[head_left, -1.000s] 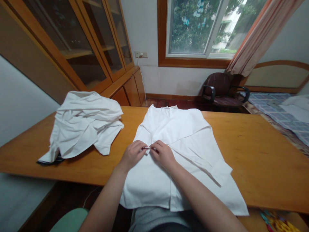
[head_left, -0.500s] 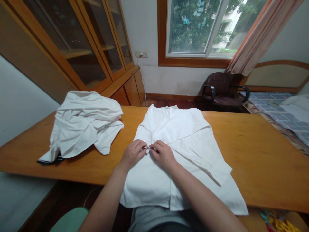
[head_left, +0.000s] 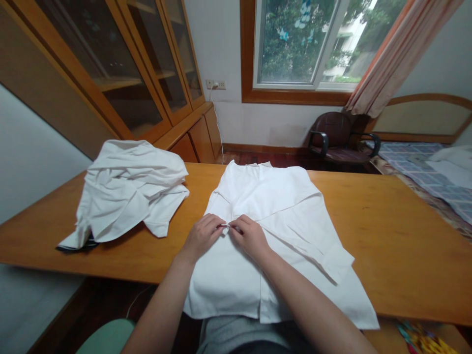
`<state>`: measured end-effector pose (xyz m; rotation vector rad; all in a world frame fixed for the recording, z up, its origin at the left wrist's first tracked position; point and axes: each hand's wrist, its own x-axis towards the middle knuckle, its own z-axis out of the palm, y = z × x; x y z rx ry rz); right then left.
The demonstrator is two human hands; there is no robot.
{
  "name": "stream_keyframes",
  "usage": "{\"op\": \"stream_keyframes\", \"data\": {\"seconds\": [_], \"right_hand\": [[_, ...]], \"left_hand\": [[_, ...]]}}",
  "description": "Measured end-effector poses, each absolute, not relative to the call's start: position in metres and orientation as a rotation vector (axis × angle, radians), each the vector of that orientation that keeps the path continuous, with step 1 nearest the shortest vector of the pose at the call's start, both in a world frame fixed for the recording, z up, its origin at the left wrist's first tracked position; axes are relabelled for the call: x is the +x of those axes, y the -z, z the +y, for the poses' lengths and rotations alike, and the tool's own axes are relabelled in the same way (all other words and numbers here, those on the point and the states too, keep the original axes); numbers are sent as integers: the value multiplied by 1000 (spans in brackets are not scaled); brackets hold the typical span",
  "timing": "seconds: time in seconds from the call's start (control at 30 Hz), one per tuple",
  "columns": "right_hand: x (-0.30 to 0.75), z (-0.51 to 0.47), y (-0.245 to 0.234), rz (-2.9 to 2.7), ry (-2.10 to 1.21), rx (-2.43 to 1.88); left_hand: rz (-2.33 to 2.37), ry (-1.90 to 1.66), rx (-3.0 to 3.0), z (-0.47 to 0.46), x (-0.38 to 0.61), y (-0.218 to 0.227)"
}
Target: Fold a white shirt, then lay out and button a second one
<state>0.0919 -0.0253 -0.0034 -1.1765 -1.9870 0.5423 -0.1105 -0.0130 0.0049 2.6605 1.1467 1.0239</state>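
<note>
A white long-sleeved shirt (head_left: 236,275) lies spread on the wooden table, its collar end away from me and its hem over the near edge. The right-side sleeve (head_left: 313,236) is folded across its front. My left hand (head_left: 204,235) and my right hand (head_left: 250,236) meet left of the shirt's middle, fingertips closed in a pinch on a small bit of white cloth (head_left: 225,230). It looks like the cuff of the other sleeve, but the fingers partly hide it. Between the two hands only a narrow gap shows.
On the left of the table (head_left: 398,246) lies a crumpled heap of white garments (head_left: 129,191) with a dark striped edge. A glass-fronted cabinet (head_left: 147,73) stands behind it. Beyond are a brown armchair (head_left: 334,135) and a bed (head_left: 424,157). A green stool (head_left: 106,337) is below left.
Both hands stay in the same place with the cloth pinched between them. The view has shifted very slightly; nothing else has visibly moved.
</note>
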Motion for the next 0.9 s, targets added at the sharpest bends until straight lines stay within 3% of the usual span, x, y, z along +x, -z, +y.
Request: {"op": "stream_keyframes", "data": {"seconds": [0.9], "right_hand": [[90,-26,4,-1981,-569,-1172]], "left_hand": [[1218,-943,2730,-14,-107,-8]]}}
